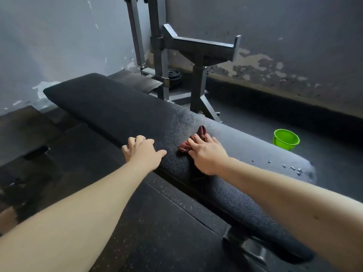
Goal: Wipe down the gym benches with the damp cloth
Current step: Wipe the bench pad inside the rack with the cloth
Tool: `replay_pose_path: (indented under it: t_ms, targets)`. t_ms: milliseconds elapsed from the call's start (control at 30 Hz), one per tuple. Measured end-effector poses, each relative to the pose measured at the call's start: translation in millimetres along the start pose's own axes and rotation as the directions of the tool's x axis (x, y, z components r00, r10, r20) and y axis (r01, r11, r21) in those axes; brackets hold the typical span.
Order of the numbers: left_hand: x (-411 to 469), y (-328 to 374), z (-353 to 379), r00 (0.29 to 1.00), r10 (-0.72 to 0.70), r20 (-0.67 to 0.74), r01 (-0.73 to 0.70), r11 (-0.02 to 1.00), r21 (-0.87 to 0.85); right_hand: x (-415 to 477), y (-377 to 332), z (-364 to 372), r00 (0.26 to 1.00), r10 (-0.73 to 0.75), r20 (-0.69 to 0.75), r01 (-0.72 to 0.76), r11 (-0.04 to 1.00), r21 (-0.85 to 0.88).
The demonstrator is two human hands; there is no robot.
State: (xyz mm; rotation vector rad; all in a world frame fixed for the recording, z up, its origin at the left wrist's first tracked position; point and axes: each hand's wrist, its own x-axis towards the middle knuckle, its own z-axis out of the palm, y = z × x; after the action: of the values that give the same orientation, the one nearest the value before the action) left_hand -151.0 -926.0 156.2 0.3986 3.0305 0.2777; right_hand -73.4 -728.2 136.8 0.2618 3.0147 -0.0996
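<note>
the bench (102,103) runs from far left to near right, and the cloth (197,137) lies bunched on top of it about midway along. the right hand (206,157) lies flat on the cloth, fingers stretched out and pressing it to the pad, not pinching it. the left hand (143,150) is just left of it on the same pad, thumb spread on top and fingers bent over the left edge, holding the bench as a brace.

the step in hand looks like wiping the middle of the pad. a glossy patch just beyond the cloth suggests that part is already damp. the far left end looks dull and probably still needs a pass.

to do it well:
- spread the cloth flatter under the palm. as a small wad it covers only a narrow strip.
- keep the palm pressing down so the cloth drags with the hand and does not slip out from under the straight fingers.
- work in long overlapping strokes along the pad and over both rounded edges, moving the bracing hand out of the way before each pass.
- pale flakes (295,169) lie on the near right end. gather them into the cloth and lift them off so they aren't smeared over the clean part.
- the green bucket (286,139) stands on the floor right of the bench, well apart. whether it holds water cannot be seen, but it is likely the place to rinse.

the rack (198,50) beyond the bench is close, so strokes toward the far end need care.
</note>
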Motion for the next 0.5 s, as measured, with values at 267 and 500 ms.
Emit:
replay_pose_path:
  t_ms: [267,500]
  targets:
    - [-3.5,15.7,4.0,0.994,-0.009,0.109,-0.007,0.99,0.143,63.6,34.9,-6.5,0.995,0.071,0.067,-0.072,0.997,0.017]
    - [-1.1,16.8,10.2,0.994,-0.021,0.107,0.008,0.993,0.119,117.1,60.9,-18.0,0.976,0.217,0.027,-0.218,0.971,0.095]
